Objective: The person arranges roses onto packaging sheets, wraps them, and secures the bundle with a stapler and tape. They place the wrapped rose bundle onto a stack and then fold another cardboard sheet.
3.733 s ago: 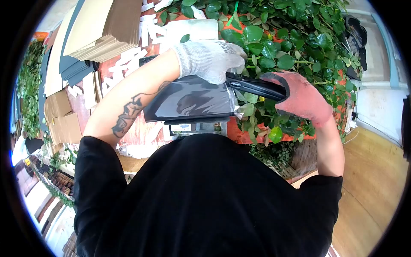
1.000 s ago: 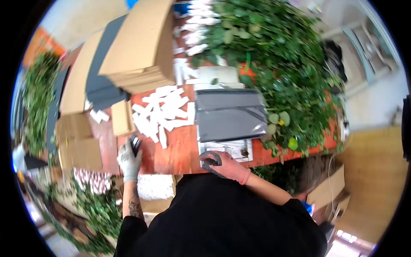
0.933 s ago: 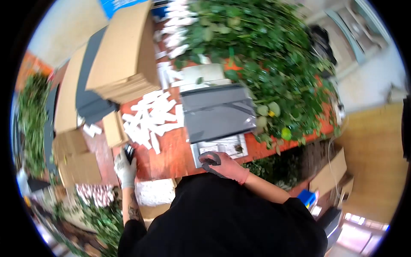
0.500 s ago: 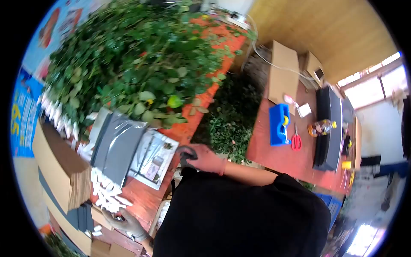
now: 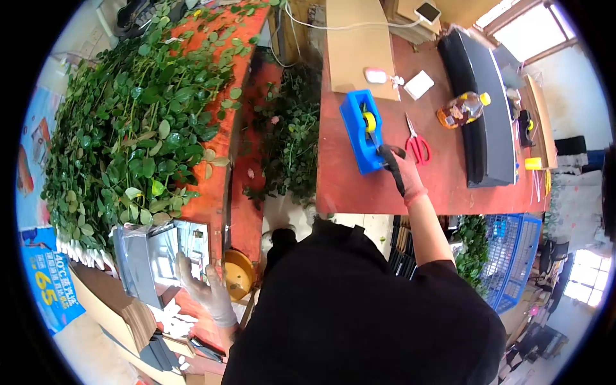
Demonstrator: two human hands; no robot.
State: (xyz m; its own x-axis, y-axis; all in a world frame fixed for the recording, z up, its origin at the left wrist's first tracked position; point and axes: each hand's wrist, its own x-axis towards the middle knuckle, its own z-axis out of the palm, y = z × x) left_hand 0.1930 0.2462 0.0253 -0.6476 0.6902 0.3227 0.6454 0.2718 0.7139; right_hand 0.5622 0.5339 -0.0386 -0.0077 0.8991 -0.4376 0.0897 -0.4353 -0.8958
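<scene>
My right hand [image 5: 404,172], in a pink and black glove, reaches over the red table at the right. Its fingers touch the near end of a blue tape dispenser [image 5: 360,136] holding a yellow roll, with the thumb and fingers apart. Red-handled scissors [image 5: 418,147] lie just beyond that hand. My left hand [image 5: 208,292], in a pale glove, hangs above the edge of the left table with its fingers spread and nothing in them. Near it lie a dark plastic-wrapped pack [image 5: 136,266] and scattered white strips [image 5: 174,319]. A black stapler-like tool [image 5: 206,350] rests below them.
Leafy stems [image 5: 128,122] cover much of the left table [image 5: 239,138]. On the right table [image 5: 410,199] are a bottle [image 5: 463,110], a long black box [image 5: 497,115], cardboard [image 5: 359,51] and a phone [image 5: 428,11]. A blue crate [image 5: 516,256] and a round yellow container [image 5: 237,274] stand lower.
The view has swung right toward the second table. My left hand has let go of the black tool and opened. My right hand has moved from the first table to the blue tape dispenser.
</scene>
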